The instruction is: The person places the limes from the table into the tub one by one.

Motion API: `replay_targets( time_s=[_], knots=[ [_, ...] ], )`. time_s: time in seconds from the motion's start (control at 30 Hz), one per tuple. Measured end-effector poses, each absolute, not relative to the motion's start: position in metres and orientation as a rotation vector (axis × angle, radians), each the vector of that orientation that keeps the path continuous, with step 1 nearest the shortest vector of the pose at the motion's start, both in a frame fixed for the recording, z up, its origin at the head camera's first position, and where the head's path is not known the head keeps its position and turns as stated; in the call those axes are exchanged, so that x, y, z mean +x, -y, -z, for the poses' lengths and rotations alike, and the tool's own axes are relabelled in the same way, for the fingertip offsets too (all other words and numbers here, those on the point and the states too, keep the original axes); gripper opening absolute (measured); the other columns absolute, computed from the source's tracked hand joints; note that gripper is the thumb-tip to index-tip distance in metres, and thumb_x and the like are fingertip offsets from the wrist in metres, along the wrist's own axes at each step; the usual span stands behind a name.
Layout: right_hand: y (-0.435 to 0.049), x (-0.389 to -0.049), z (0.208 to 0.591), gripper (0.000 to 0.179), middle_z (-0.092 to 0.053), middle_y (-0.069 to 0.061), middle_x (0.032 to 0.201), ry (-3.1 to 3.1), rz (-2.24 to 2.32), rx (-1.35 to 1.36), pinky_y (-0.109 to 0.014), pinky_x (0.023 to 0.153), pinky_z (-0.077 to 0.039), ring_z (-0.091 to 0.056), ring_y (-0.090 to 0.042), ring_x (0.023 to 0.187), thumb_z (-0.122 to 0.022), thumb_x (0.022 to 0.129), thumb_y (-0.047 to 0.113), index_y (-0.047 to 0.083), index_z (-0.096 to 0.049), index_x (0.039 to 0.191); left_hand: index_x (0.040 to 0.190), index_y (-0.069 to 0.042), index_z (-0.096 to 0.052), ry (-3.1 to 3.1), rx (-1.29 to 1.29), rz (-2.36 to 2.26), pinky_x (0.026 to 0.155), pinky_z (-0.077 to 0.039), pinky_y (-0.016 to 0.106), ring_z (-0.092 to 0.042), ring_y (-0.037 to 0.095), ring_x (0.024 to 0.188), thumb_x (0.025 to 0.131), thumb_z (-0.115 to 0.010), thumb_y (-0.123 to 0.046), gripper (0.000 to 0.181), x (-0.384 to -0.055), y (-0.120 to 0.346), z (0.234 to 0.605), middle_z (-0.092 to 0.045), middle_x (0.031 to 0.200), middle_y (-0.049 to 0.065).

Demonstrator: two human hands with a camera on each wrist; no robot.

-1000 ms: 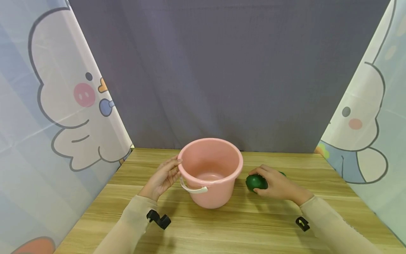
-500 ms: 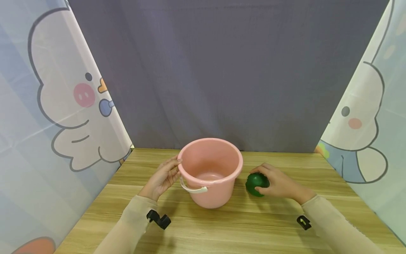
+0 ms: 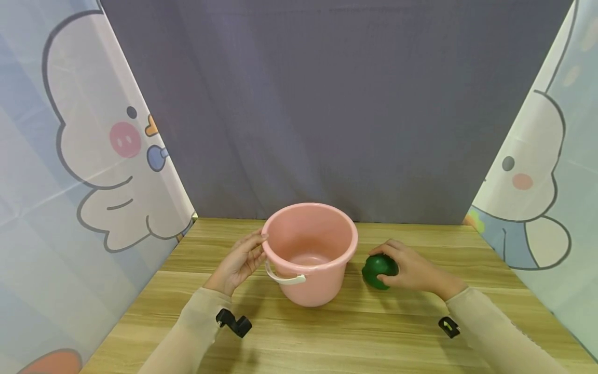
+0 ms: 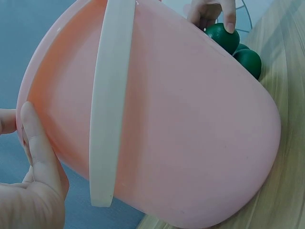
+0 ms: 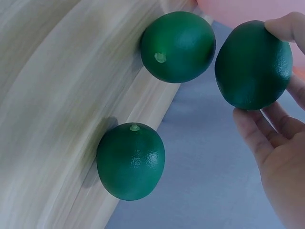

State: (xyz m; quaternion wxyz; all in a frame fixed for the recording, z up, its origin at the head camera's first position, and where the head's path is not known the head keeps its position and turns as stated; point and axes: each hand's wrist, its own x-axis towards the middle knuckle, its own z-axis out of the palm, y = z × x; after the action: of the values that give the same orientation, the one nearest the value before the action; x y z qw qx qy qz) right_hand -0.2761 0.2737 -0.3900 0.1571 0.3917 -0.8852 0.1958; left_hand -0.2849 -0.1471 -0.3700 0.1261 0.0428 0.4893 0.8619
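Note:
A pink bucket (image 3: 310,288) stands upright on the wooden table, its white handle (image 4: 112,100) hanging down on the near left side. My left hand (image 3: 237,266) holds the bucket's rim at the left, with fingertips on both sides of the lip. To the right of the bucket, my right hand (image 3: 412,270) grips a dark green lime (image 5: 252,67) between thumb and fingers, raised off the table. Two more limes lie on the table near it, one lime (image 5: 178,47) close beside the held one and another lime (image 5: 131,162) farther off. The head view hides most of these two.
A dark grey cloth (image 3: 327,114) closes off the table's back edge. Curtains with cartoon animals hang at the left (image 3: 93,156) and right (image 3: 537,182). The wooden table (image 3: 336,343) extends in front of the bucket.
My right hand has shifted slightly with the lime it grips, now seen larger and rounder. A green spot behind that hand is no longer visible. The left hand and bucket stay put.

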Motion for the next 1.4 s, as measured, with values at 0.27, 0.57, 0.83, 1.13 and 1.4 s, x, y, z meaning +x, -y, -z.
replay_targets(
  time_s=[0.27, 0.57, 0.83, 1.13, 1.4],
  knots=[
    [-0.275, -0.276, 0.383, 0.047, -0.059, -0.001, 0.113, 2.518, -0.539, 1.111, -0.032, 0.073, -0.058, -0.058, -0.013, 0.094, -0.082, 0.079, 0.019, 0.01, -0.065, 0.121, 0.144, -0.003, -0.039, -1.43, 0.107, -2.504, 0.063, -0.056, 0.011, -0.064, 0.006, 0.074, 0.101, -0.054, -0.006, 0.046, -0.284, 0.147, 0.368, -0.06, 0.107, 0.005],
    [-0.276, -0.276, 0.37, 0.046, -0.06, -0.001, 0.11, 2.454, -0.504, 1.135, -0.03, 0.069, -0.057, -0.057, -0.013, 0.091, -0.082, 0.076, 0.018, 0.011, -0.066, 0.118, 0.144, -0.002, -0.039, -1.425, 0.114, -2.504, 0.063, -0.057, 0.011, -0.064, 0.007, 0.076, 0.101, -0.054, -0.007, 0.045, -0.283, 0.148, 0.369, -0.059, 0.109, 0.007],
    [-0.278, -0.274, 0.359, 0.045, -0.06, 0.001, 0.112, 2.495, -0.517, 1.13, -0.028, 0.07, -0.058, -0.058, -0.01, 0.092, -0.082, 0.079, 0.018, 0.011, -0.065, 0.12, 0.142, -0.002, -0.039, -1.433, 0.114, -2.503, 0.064, -0.057, 0.011, -0.064, 0.006, 0.075, 0.101, -0.055, -0.007, 0.044, -0.283, 0.147, 0.368, -0.059, 0.108, 0.006],
    [-0.278, -0.275, 0.352, 0.047, -0.059, 0.001, 0.115, 2.471, -0.476, 1.121, -0.031, 0.073, -0.057, -0.058, -0.011, 0.093, -0.083, 0.078, 0.02, 0.013, -0.065, 0.12, 0.144, -0.002, -0.038, -1.441, 0.114, -2.498, 0.063, -0.056, 0.011, -0.064, 0.006, 0.074, 0.102, -0.054, -0.007, 0.045, -0.284, 0.147, 0.369, -0.059, 0.108, 0.006],
    [-0.279, -0.277, 0.347, 0.05, -0.059, 0.002, 0.115, 2.444, -0.451, 1.137, -0.032, 0.074, -0.058, -0.057, -0.01, 0.095, -0.085, 0.076, 0.023, 0.012, -0.065, 0.121, 0.145, -0.002, -0.037, -1.435, 0.106, -2.501, 0.062, -0.056, 0.01, -0.064, 0.006, 0.074, 0.102, -0.053, -0.006, 0.046, -0.286, 0.147, 0.37, -0.058, 0.11, 0.007]
  ],
)
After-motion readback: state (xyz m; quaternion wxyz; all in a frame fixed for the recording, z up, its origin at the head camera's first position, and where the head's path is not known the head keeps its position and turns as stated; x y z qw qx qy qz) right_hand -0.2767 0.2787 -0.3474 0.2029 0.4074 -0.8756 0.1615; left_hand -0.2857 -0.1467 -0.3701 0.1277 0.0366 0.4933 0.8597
